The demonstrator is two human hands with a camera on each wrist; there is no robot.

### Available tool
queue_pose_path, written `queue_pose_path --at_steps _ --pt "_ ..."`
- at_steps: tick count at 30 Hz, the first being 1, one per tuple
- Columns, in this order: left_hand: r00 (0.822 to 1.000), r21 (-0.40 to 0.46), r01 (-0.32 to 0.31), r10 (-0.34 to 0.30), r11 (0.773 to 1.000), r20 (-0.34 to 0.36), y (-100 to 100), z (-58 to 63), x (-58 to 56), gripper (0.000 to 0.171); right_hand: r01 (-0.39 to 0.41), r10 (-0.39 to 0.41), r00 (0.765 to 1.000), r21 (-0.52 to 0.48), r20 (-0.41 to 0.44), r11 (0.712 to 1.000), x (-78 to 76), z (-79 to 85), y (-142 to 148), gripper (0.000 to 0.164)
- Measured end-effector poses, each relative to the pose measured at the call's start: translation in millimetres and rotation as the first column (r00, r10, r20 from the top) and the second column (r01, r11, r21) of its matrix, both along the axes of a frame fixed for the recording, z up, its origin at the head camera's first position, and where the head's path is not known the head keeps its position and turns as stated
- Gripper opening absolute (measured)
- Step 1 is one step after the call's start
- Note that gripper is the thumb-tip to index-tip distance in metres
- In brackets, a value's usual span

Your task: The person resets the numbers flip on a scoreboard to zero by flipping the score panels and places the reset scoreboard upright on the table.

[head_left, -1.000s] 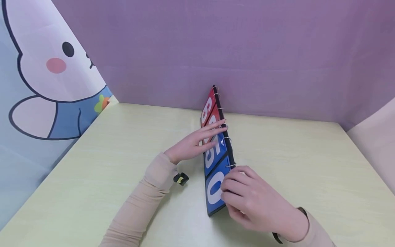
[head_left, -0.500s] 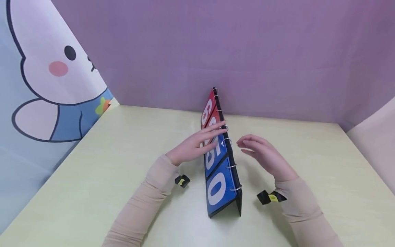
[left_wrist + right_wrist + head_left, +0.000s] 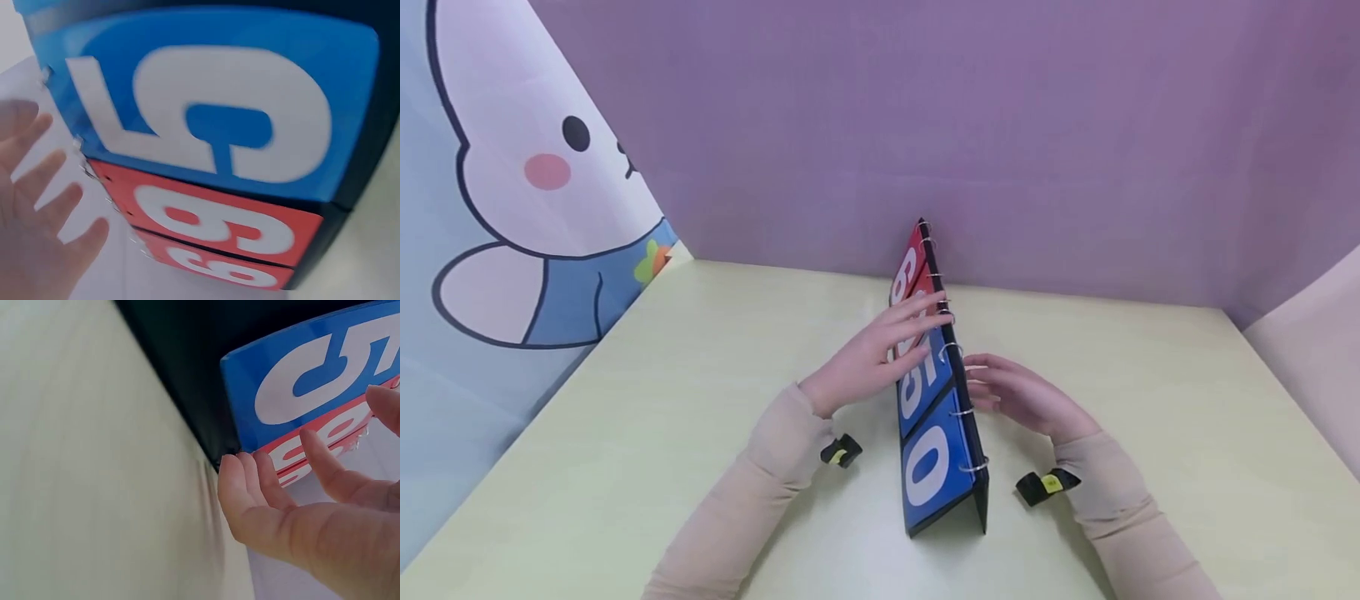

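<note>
A flip scoreboard (image 3: 938, 467) stands like a tent on the table, its black frame running away from me. Metal rings along its top edge carry blue and red cards with white digits. The nearest card facing left is a blue 0. My left hand (image 3: 872, 354) lies at its left side, fingers straight, fingertips by the top rings. My right hand (image 3: 1026, 398) is at the other side, its fingers slightly bent and spread. In the right wrist view its fingertips (image 3: 231, 472) are by the edge of a blue 5 card (image 3: 250, 412); contact cannot be told.
The pale yellow-green table (image 3: 625, 417) spreads out on both sides of the scoreboard. A purple cloth backdrop (image 3: 1037, 167) rises behind it. A cartoon-printed cloth (image 3: 497, 192) hangs at the left. Black straps (image 3: 1045, 486) hang at the wrists.
My right hand has left the scoreboard's near end, moved away along the right side and come close to its face. The left hand has stayed nearly in place.
</note>
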State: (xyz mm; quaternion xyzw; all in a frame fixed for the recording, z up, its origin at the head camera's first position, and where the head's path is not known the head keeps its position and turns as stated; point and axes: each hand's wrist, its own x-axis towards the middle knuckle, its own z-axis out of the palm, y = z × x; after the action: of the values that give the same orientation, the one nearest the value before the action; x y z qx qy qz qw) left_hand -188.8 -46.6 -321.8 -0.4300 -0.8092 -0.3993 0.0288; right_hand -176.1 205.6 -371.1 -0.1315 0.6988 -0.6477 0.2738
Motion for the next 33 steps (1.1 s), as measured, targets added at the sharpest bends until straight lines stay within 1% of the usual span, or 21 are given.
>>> queue_pose_path --at_steps 2,4,6,9,10,13,16,18,19,22,25,28,33 --pt "0.997 0.013 0.009 -0.008 1.0 -0.073 0.2 2.5 7.8 0.041 0.0 0.0 1.0 -0.012 0.013 1.0 -1.8 -3.6 1.7 0.054" --pt "0.985 0.004 0.046 -0.044 0.999 -0.168 -0.6 4.4 18.5 0.04 -0.005 0.005 1.0 -0.024 0.02 1.0 -3.3 -7.0 3.5 0.055" --pt "0.96 -0.029 0.105 -0.109 0.994 -0.258 -2.3 4.6 30.5 0.04 -0.008 0.008 1.0 -0.023 0.024 1.0 -4.0 -8.9 4.3 0.055" --pt "0.913 -0.084 0.182 -0.2 0.98 -0.355 -5.4 4.2 47.0 0.04 -0.009 0.01 1.0 -0.022 0.021 1.0 -5.3 -11.1 5.4 0.052" --pt "0.902 -0.094 0.199 -0.22 0.975 -0.371 -6.4 3.8 51.7 0.04 -0.008 0.009 1.0 -0.024 0.024 1.0 -5.6 -11.3 5.3 0.049" --pt "0.877 -0.098 0.235 -0.254 0.967 -0.408 -8.7 2.5 62.0 0.04 -0.012 0.013 1.0 -0.035 0.025 0.999 -6.8 -12.1 5.2 0.034" --pt "0.853 -0.099 0.255 -0.272 0.962 -0.445 -8.9 0.4 67.5 0.041 -0.008 0.009 1.0 -0.047 0.027 0.999 -7.1 -12.6 5.6 0.019" --pt "0.837 -0.106 0.263 -0.282 0.959 -0.47 -7.9 -1.4 69.3 0.042 -0.001 0.002 1.0 -0.054 0.026 0.999 -7.1 -13.4 6.4 0.013" --pt "0.833 -0.109 0.265 -0.284 0.958 -0.474 -7.6 -2.3 70.1 0.043 0.001 0.001 1.0 -0.058 0.024 0.998 -7.2 -13.5 6.5 0.011" --pt "0.831 -0.111 0.265 -0.285 0.958 -0.478 -6.5 -5.1 71.5 0.046 0.004 -0.002 1.0 -0.068 0.018 0.998 -8.3 -14.3 9.4 0.01" --pt "0.841 -0.098 0.263 -0.278 0.96 -0.464 -5.0 -7.9 71.8 0.049 0.016 -0.015 1.0 -0.065 0.015 0.998 -9.1 -13.0 16.2 0.013" --pt "0.845 -0.08 0.264 -0.271 0.961 -0.461 -3.1 -10.8 71.7 0.052 0.041 -0.041 0.999 -0.036 0.009 0.999 -9.4 -9.4 26.2 0.013" --pt "0.852 -0.061 0.26 -0.259 0.964 -0.455 -0.9 -14.7 72.8 0.056 0.107 -0.106 0.992 0.013 -0.062 0.994 -8.4 0.0 41.3 0.01"
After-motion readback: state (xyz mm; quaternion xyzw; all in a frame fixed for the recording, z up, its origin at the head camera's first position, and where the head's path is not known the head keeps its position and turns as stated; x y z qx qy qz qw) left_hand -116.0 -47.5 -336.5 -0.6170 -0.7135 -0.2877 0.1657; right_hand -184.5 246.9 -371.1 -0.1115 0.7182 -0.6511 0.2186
